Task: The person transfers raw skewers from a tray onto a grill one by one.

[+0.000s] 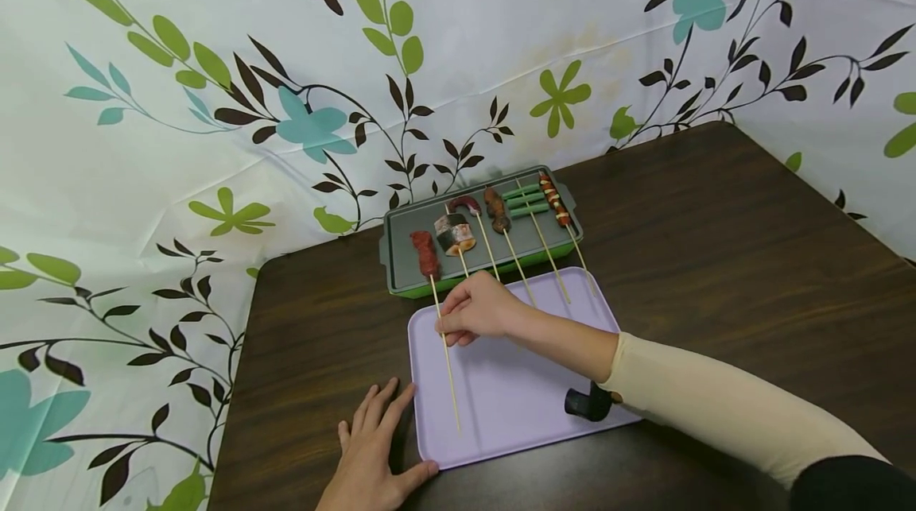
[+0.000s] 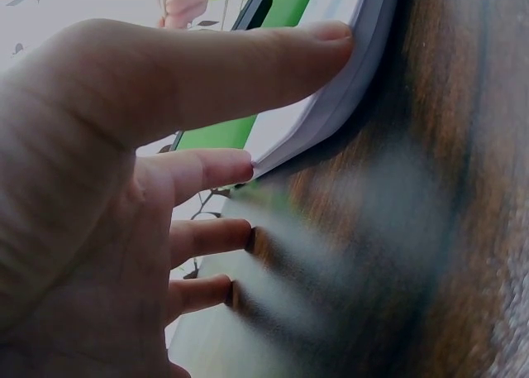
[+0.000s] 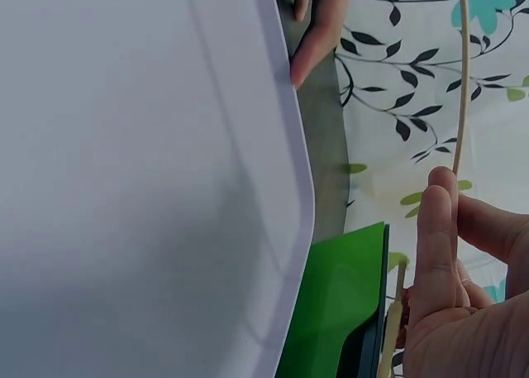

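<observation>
6 skewers lie fanned across the green grill pan (image 1: pixel 401 282), their sticks reaching toward the right hand (image 1: pixel 478 311), which pinches the leftmost skewer (image 1: pixel 444 336) above the purple tray (image 1: pixel 515 408). The left hand (image 1: pixel 374 447) lies flat with fingers spread, steadying the tray's near corner on the table (image 1: pixel 716 257).

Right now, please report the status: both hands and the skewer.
Right hand pinches leftmost skewer stick. Left hand flat, touching lilac tray corner. Skewer's red piece rests on green grill pan. Four other skewers alongside, apart.

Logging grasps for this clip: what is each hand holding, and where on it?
Right hand pinches the leftmost skewer mid-stick, below its meat. Left hand holds nothing.
</observation>
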A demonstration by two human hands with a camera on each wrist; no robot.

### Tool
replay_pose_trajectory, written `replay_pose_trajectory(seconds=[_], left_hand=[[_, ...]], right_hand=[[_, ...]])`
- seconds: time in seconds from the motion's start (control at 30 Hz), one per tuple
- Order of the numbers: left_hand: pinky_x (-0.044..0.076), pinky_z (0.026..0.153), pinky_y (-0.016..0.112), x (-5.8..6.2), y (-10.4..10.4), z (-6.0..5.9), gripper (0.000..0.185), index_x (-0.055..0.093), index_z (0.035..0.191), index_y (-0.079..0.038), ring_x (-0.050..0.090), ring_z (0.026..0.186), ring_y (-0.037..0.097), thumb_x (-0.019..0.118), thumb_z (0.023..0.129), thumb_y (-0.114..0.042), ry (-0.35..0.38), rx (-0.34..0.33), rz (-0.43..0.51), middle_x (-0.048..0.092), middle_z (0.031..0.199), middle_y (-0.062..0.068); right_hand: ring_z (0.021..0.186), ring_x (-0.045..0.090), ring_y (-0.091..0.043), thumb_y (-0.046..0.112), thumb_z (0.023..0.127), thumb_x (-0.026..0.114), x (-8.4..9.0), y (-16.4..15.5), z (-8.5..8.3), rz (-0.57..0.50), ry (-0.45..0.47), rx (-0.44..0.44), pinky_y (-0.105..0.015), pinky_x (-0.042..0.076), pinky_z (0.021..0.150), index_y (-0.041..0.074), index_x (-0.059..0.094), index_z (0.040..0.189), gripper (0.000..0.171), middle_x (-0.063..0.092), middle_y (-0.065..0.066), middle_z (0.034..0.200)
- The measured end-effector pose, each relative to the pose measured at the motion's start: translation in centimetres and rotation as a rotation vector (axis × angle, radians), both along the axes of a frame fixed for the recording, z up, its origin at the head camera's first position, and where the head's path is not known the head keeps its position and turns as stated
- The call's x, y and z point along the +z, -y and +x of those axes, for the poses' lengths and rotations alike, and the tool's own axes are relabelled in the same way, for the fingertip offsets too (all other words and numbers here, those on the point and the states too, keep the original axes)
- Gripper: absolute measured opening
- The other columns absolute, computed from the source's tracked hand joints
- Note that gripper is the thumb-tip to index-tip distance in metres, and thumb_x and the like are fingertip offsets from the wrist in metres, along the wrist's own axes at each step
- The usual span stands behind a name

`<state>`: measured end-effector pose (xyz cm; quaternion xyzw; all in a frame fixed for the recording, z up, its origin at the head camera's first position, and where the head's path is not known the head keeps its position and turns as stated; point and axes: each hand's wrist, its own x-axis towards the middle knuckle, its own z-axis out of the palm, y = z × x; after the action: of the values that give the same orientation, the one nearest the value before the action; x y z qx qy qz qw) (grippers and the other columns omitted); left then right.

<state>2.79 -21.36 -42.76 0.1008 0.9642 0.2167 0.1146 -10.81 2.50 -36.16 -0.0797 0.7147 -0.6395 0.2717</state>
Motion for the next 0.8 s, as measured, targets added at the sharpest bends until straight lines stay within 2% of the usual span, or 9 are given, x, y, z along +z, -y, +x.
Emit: replay_pose_trajectory(seconds=[0.2, 0.47, 0.8], left_hand=[[0.011, 0.089, 0.087, -0.1, -0.1, 0.0, 0.099, 0.035, 0.152, -0.032, 0.018, 0.142, 0.045, 0.074, 0.069, -0.071, 0.018, 0.006, 0.006, 0.029, 0.156, 0.010], [0.012, 0.088, 0.087, -0.3, 0.0, 0.0, 0.100, 0.036, 0.152, -0.031, 0.019, 0.142, 0.045, 0.076, 0.068, -0.068, -0.002, 0.001, 0.002, 0.030, 0.156, 0.010], [0.010, 0.089, 0.087, -0.3, 0.1, 0.1, 0.101, 0.036, 0.152, -0.029, 0.016, 0.143, 0.044, 0.075, 0.069, -0.069, 0.027, 0.012, -0.003, 0.028, 0.157, 0.009]], right_hand=[[0.062, 0.071, -0.021, 0.002, 0.085, 0.074, 0.2, 0.6, -1.2, 0.033, 0.017, -0.010, -0.031, 0.057, 0.058, -0.003, 0.071, 0.089, 0.006, 0.072, -0.012, 0.072], [0.058, 0.069, -0.016, 0.005, 0.087, 0.073, 0.0, 1.2, -2.2, 0.054, 0.038, -0.031, -0.030, 0.057, 0.056, -0.001, 0.071, 0.091, 0.008, 0.071, -0.012, 0.071], [0.059, 0.070, -0.018, 0.007, 0.088, 0.073, -0.1, 1.7, -3.1, 0.112, 0.012, -0.056, -0.031, 0.057, 0.057, -0.002, 0.071, 0.093, 0.010, 0.071, -0.012, 0.070]])
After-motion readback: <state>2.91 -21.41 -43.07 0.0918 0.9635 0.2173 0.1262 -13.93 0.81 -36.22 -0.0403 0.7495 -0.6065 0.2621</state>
